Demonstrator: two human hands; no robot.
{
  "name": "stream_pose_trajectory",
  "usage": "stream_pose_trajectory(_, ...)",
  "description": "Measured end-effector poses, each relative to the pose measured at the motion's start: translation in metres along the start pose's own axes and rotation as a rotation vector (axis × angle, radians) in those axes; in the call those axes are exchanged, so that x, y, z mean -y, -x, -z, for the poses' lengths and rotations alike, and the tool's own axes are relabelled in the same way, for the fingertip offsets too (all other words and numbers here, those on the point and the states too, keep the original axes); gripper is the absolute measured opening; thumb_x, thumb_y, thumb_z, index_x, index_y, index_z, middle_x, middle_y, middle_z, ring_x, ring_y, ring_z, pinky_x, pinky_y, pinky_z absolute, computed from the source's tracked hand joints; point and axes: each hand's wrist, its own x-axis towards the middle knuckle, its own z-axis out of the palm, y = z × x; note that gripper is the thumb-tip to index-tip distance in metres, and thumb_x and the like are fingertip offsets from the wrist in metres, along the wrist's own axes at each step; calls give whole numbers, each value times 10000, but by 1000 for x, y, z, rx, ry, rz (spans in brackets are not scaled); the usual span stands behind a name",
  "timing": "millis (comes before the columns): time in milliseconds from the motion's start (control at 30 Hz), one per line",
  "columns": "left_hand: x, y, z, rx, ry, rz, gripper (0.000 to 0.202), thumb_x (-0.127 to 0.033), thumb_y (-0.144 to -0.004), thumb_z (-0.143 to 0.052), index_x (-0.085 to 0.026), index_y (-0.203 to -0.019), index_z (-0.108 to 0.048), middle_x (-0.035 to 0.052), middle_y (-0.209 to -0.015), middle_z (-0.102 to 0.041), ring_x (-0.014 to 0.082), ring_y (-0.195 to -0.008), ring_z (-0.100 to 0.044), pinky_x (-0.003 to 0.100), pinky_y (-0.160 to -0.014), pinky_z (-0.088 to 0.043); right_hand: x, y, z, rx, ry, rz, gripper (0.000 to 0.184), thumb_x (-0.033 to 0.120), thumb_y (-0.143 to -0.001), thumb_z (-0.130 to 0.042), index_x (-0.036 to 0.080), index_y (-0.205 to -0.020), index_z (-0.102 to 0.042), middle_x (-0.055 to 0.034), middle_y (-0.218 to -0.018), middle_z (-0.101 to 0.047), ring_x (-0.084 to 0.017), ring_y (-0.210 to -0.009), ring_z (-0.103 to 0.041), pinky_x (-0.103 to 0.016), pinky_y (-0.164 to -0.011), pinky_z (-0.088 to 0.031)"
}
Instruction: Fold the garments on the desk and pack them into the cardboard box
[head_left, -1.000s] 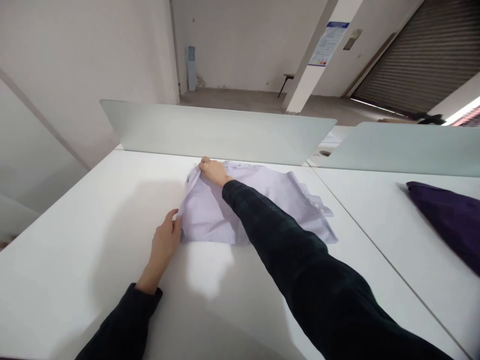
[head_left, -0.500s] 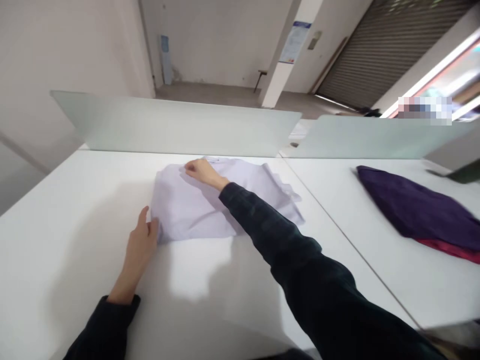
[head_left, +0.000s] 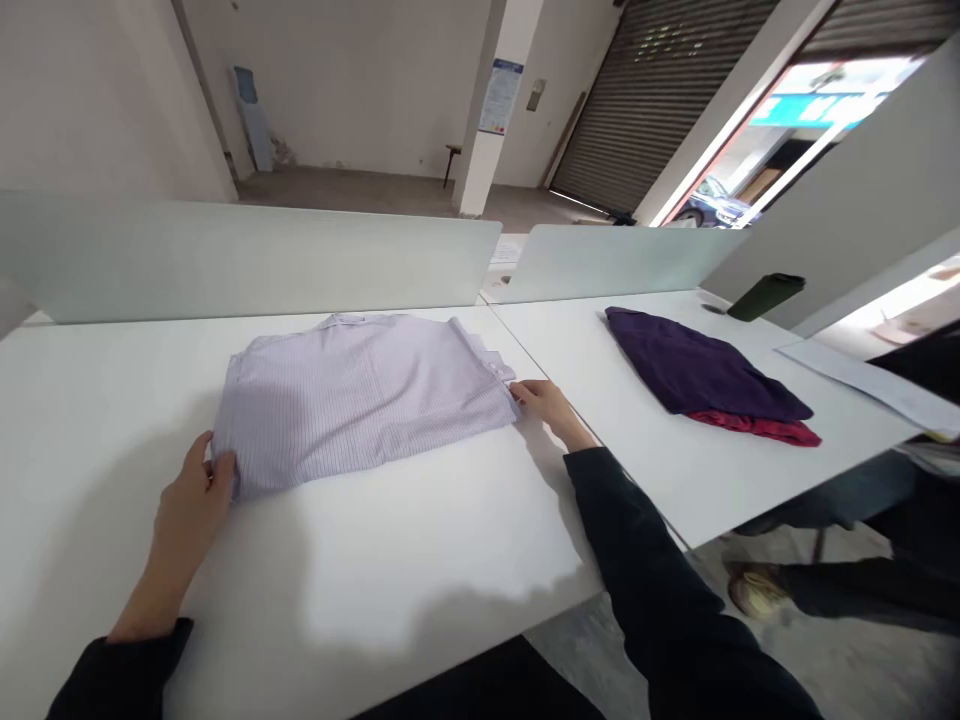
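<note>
From the head camera, a folded shirt (head_left: 360, 400) lies flat near the far edge of the white worktop (head_left: 337, 570). Its thin, smooth cotton is pale lilac with fine stripes, and it forms a wide, roughly rectangular shape, with small creases along the top and a buttoned edge at the right corner.

The left hand (head_left: 191, 510) sits at the shirt's near left corner, its fingers (head_left: 201, 470) loosely curved and released against the folded edge. The right hand (head_left: 544, 410) lies at the right corner, with its fingers (head_left: 525, 392) extended and touching the cloth, not clenched on it.

On the adjoining worktop (head_left: 720, 480) to the right, a soft folded purple garment (head_left: 694, 368) sits on a red cloth (head_left: 757, 430). Beyond it lie a dark green bottle (head_left: 765, 297) and a flat sheet of paper (head_left: 862, 385). Frosted glass dividers (head_left: 240, 258) stand along the far edges. A second person's dark-trousered leg (head_left: 847, 585) shows lower right.
</note>
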Motion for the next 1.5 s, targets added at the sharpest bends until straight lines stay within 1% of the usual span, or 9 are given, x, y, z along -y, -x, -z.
stream_pose_trajectory(133, 0, 1, -3, -12, -59, -15, 678, -503, -923, -310, -185, -1522, -286, 158, -1199, -642, 345, -1103, -610, 399, -900, -473, 6, 10, -10, 56, -22, 100, 421, 562, -767, -504, 188, -577, -471, 10, -559, -468, -114, -560, -375, -254, -544, -278)
stream_pose_trajectory(300, -11, 9, -4, 65, -176, 16, 714, -612, -910, -271, -274, -1539, -241, 152, -1120, -643, 371, -1039, -620, 399, -823, -485, -4, 10, 1, 106, 50, 66, 307, 451, -701, -500, 199, -544, -424, 27, -520, -380, -108, -538, -327, -261, -531, -232)
stream_pose_trajectory(433, -17, 14, -3, 102, -230, 16, 668, -613, -914, -240, -305, -1500, -330, 125, -1029, -655, 358, -993, -623, 400, -810, -482, -8, 14, 3, 137, 54, 45, 300, 460, -707, -501, 192, -571, -503, 11, -543, -440, -124, -557, -388, -260, -546, -266)
stream_pose_trajectory(567, -16, 16, -2, 74, -228, -11, 664, -607, -922, -224, -281, -1486, -354, 120, -1073, -664, 353, -993, -619, 409, -812, -481, 2, 13, -9, -11, 1, 4, 373, 529, -775, -497, 185, -645, -556, -13, -617, -533, -142, -613, -455, -260, -574, -305)
stream_pose_trajectory(733, -16, 19, -5, 93, -286, -55, 602, -554, -953, -211, -291, -1448, -428, 116, -1085, -689, 338, -971, -635, 407, -788, -488, 3, 8, -18, -52, 197, -6, 282, 337, -784, -514, 201, -550, -435, -4, -545, -476, -137, -566, -426, -266, -558, -275)
stream_pose_trajectory(1000, -16, 21, -8, 102, -307, -105, 590, -544, -959, -224, -266, -1386, -521, 147, -1102, -694, 373, -986, -639, 485, -794, -503, -10, 15, -17, -53, 210, -62, 93, 298, -732, -639, 205, -729, -640, -34, -722, -662, -178, -697, -588, -261, -631, -392)
stream_pose_trajectory(1167, -14, 24, -9, 17, -273, -137, 612, -537, -958, -227, -221, -1438, -440, 160, -1341, -559, 401, -1114, -583, 563, -879, -491, -8, 5, -11, -119, -40, -99, 315, 338, -761, -636, 151, -1012, -667, -100, -1054, -675, -165, -791, -622, -290, -748, -489)
stream_pose_trajectory(1300, -8, 23, -16, -72, -157, -197, 616, -502, -943, -339, -141, -1434, -427, 196, -1376, -501, 372, -1176, -554, 530, -974, -469, 6, -7, -1, -15, -295, -291, 643, 414, -790, -655, 121, -1341, -497, -178, -1248, -605, -193, -864, -649, -280, -686, -536)
stream_pose_trajectory(1500, 3, 20, -35, -248, -171, -536, 460, -405, -951, -372, -140, -1288, -540, 191, -1449, -433, 327, -1415, -331, 501, -1123, -349, 29, -9, 6, 137, -342, -346, 946, 568, -732, -720, 143, -1482, -329, -202, -1330, -569, -263, -1028, -642, -288, -723, -538)
